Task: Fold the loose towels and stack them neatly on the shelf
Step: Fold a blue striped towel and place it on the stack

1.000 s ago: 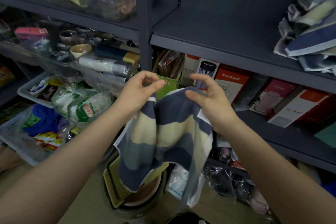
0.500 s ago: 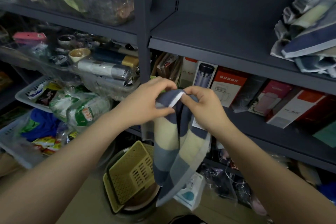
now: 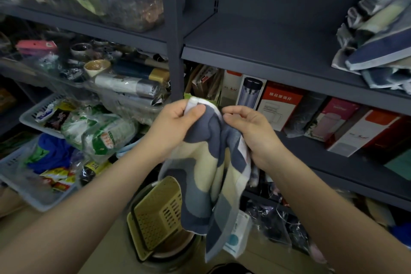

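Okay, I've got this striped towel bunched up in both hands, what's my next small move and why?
Probably pull the hands apart along the top edge. The left hand and right hand pinch the towel close together, so it hangs bunched, not flat enough to fold.

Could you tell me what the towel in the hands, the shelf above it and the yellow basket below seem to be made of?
Towel: soft woven fabric, probably cotton terry; it drapes in limp folds and looks matte and fuzzy.
Shelf: likely painted metal; thin dark grey boards, matte, with a slotted upright.
Yellow basket: seemingly moulded plastic; rigid perforated walls with a dull sheen.
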Demonstrator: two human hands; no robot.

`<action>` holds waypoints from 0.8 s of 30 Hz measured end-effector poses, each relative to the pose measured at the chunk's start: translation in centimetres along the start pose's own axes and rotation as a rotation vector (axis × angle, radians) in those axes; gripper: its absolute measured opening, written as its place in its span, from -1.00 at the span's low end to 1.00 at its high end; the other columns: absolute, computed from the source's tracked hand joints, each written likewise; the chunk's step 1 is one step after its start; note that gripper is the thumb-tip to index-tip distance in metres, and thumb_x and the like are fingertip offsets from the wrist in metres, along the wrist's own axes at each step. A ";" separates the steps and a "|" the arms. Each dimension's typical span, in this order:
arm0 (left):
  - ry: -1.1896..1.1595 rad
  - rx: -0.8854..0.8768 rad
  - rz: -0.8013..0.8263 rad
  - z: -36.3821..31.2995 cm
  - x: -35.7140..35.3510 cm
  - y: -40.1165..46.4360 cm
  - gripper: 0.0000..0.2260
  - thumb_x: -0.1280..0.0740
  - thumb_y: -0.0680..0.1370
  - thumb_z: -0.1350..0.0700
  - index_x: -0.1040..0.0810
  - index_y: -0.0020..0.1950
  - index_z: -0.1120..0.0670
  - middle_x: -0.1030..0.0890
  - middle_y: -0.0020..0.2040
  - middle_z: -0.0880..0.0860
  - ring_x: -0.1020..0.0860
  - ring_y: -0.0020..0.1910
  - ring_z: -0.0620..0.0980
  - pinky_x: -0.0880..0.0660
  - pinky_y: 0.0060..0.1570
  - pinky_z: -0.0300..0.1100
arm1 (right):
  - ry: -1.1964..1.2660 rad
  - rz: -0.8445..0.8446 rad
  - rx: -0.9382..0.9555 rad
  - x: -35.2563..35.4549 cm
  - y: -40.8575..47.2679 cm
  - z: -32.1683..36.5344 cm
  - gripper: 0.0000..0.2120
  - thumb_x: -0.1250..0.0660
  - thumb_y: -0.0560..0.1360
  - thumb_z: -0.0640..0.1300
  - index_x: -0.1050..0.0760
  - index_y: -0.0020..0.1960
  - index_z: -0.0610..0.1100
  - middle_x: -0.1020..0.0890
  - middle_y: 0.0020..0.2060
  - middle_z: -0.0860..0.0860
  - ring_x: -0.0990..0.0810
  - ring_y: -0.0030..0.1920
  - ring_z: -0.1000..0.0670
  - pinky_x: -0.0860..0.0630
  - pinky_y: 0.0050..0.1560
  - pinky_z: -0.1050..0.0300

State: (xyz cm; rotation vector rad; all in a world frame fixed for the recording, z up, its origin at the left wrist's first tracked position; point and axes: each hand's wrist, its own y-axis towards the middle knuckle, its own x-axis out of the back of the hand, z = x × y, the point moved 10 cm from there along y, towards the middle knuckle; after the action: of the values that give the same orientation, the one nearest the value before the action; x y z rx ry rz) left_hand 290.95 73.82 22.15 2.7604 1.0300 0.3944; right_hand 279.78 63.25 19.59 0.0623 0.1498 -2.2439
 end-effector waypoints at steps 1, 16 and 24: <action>-0.112 0.123 -0.074 1.5 0.5 0.0 -0.77 -0.27 0.56 0.13 -0.62 -0.25 -0.05 -0.64 -0.32 -0.07 -0.56 -0.32 -0.18 -0.48 -0.25 -0.26 | -0.069 -0.078 0.002 1.0 0.2 -0.2 -0.89 -0.30 0.50 -0.26 -0.53 -0.03 -0.09 -0.63 -0.32 0.09 -0.60 -0.31 0.17 -0.51 -0.25 0.34; -0.235 0.223 -0.112 3.0 -0.9 -1.2 -0.81 -0.27 0.55 0.08 -0.64 -0.18 0.06 -0.62 -0.20 0.16 -0.56 -0.21 0.02 -0.46 -0.15 -0.09 | 0.160 0.139 -0.070 -1.1 -1.9 -1.6 -0.66 -0.20 0.44 -0.52 -0.47 0.12 -0.22 -0.63 -0.16 -0.05 -0.64 -0.19 0.10 -0.57 -0.11 0.30; -0.268 0.189 -0.061 1.8 -1.8 -1.8 -0.74 -0.25 0.56 0.15 -0.68 -0.22 -0.04 -0.68 -0.26 -0.03 -0.61 -0.27 -0.14 -0.51 -0.27 -0.32 | -0.845 -0.194 0.566 -0.2 -3.3 4.2 -0.88 -0.35 0.48 -0.15 -0.59 -0.16 -0.20 -0.47 -0.17 -0.06 -0.45 -0.15 0.04 -0.38 -0.13 0.19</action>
State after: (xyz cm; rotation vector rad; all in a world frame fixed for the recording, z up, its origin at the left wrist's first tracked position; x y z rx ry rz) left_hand 289.07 73.88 19.65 2.8317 1.1285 -0.0855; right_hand 277.36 64.93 24.02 -0.6100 -0.9594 -2.2419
